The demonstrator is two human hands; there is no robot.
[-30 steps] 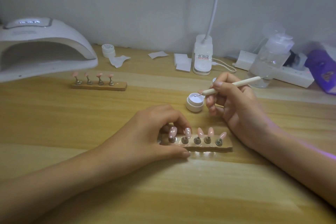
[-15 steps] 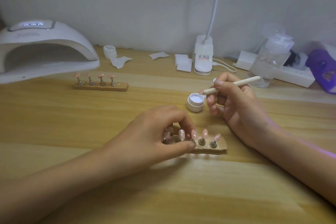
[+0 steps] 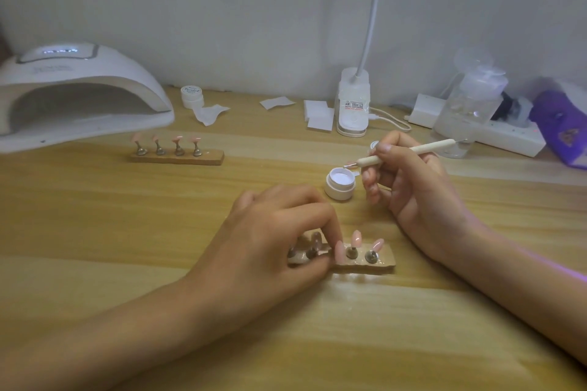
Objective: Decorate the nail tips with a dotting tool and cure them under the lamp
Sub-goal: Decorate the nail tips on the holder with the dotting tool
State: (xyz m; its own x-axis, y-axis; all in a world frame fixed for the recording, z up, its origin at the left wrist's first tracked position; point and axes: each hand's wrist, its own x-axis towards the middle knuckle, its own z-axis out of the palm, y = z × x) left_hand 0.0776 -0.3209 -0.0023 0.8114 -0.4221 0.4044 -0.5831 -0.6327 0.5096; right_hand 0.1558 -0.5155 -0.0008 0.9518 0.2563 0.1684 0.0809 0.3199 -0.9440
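Left hand (image 3: 273, 232) tight on stand (image 3: 381, 265), leftmost nail tips (image 3: 316, 236) half-hidden; right hand (image 3: 419, 197) tight on dotting tool (image 3: 422, 149).

Both arms are bare, with no sleeve edge showing anywhere along the left forearm (image 3: 127, 327) or the right forearm (image 3: 524, 295). The left grip (image 3: 276, 241) has smooth knuckles and rounded fingertips. The right grip (image 3: 419, 197) has longish, pale, faintly glossy nails. A thin violet streak of light crosses the right forearm near the right edge.
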